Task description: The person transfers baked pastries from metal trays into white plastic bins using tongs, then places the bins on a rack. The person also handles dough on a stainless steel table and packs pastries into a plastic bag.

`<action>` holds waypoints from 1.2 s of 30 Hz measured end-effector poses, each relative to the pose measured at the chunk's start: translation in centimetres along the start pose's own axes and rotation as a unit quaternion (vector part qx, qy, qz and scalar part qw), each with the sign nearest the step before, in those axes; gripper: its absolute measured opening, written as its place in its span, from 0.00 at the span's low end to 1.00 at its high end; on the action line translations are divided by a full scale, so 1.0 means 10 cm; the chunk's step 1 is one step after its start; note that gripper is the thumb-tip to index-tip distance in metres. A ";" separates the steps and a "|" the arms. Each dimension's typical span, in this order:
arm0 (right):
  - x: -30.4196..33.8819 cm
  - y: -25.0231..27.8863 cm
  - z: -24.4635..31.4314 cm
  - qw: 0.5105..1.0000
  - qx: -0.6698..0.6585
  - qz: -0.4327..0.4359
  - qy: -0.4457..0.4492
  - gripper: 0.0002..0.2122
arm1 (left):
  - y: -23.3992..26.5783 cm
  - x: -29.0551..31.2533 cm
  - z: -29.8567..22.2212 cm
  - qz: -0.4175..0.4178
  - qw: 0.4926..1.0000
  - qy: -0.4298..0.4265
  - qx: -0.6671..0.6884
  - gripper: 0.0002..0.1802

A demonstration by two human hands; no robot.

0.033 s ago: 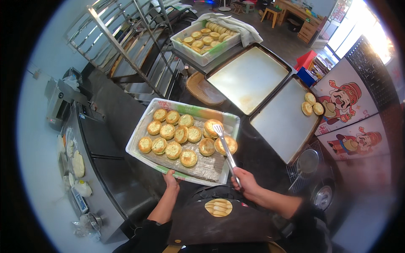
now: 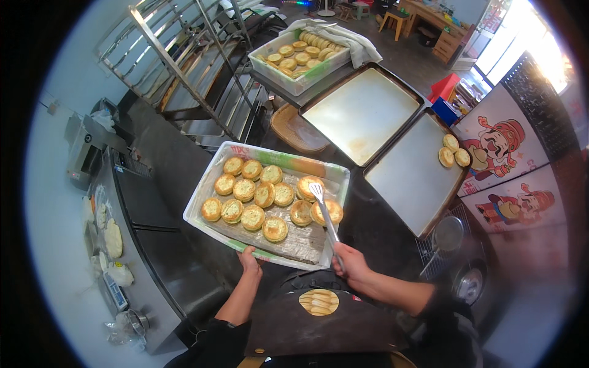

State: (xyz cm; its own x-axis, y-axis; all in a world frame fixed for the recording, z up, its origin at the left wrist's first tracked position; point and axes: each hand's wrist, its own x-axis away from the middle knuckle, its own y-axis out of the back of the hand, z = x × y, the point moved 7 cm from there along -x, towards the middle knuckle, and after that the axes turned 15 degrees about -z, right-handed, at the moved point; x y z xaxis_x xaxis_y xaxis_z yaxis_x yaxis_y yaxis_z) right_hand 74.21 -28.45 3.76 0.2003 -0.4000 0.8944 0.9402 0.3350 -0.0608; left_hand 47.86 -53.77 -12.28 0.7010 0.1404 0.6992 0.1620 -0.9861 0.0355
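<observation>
A white plastic crate (image 2: 205, 228) with a paper-like lining is tilted in front of me, holding several round golden flatbreads (image 2: 253, 218). My left hand (image 2: 249, 262) grips the crate's near edge from below, with its thumb over the rim. Metal tongs (image 2: 330, 228) are in my closed right hand (image 2: 350, 266). Their slotted tip lies over the crate's right part, between two larger-looking flatbreads, an upper one (image 2: 306, 187) and a lower one (image 2: 331, 210) by the right rim. Whether the tongs pinch either flatbread cannot be made out.
Two baking trays (image 2: 362, 116) lie beyond to the right; three flatbreads (image 2: 451, 150) sit on the nearer tray (image 2: 410, 178). A second filled crate (image 2: 300, 80), partly under cloth, stands at the back. A metal rack (image 2: 184, 80) is at left, a wicker basket (image 2: 294, 132) below the trays.
My right hand and the tongs have shifted slightly left, as has the flatbread by the crate's right rim. The crate has barely moved.
</observation>
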 end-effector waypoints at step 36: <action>-1.89 3.51 2.13 0.931 -0.271 -0.227 0.087 0.17 | -0.34 0.06 0.15 -0.164 0.982 0.096 0.013 0.22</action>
State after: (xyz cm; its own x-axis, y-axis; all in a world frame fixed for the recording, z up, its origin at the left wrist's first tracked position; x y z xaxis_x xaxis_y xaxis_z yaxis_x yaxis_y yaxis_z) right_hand 97.55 8.99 -5.85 -0.2545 -0.5432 0.8001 0.9305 -0.3630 0.0495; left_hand 48.77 -50.19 -13.01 0.4652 0.4277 0.7750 0.3758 -0.8881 0.2646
